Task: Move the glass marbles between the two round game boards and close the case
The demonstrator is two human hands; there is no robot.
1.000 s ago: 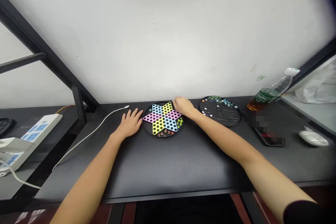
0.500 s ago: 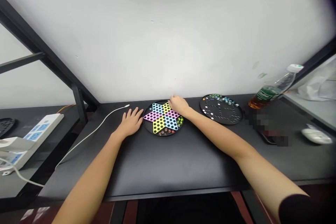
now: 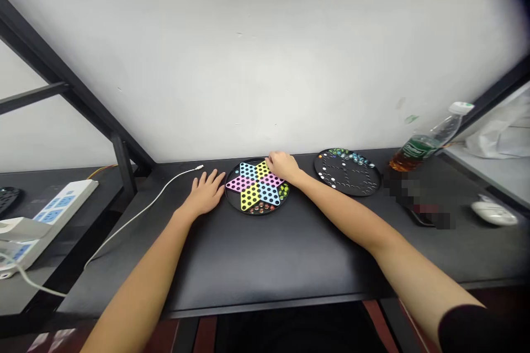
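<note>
A round Chinese checkers board (image 3: pixel 249 197) with a yellow, pink and blue star lies on the black table. Green marbles (image 3: pixel 284 191) sit in its right rim section and red-brown marbles (image 3: pixel 261 208) in the front one. My left hand (image 3: pixel 205 193) rests flat on the table, fingers spread, its fingertips close to the board's left edge. Over the board's far right edge is my right hand (image 3: pixel 283 166), fingers curled down by the upper yellow point. Whatever those fingers hold, if anything, is hidden behind the hand.
A second round black board (image 3: pixel 351 179) with several marbles lies to the right. Beyond it are a tilted drink bottle (image 3: pixel 422 144) and a white mouse (image 3: pixel 494 213). On the left are a white cable (image 3: pixel 144 208) and a power strip (image 3: pixel 62 215); a wall stands behind.
The view has shifted very slightly. Both hands keep nearly the same place at the board, and no marble has visibly moved.
</note>
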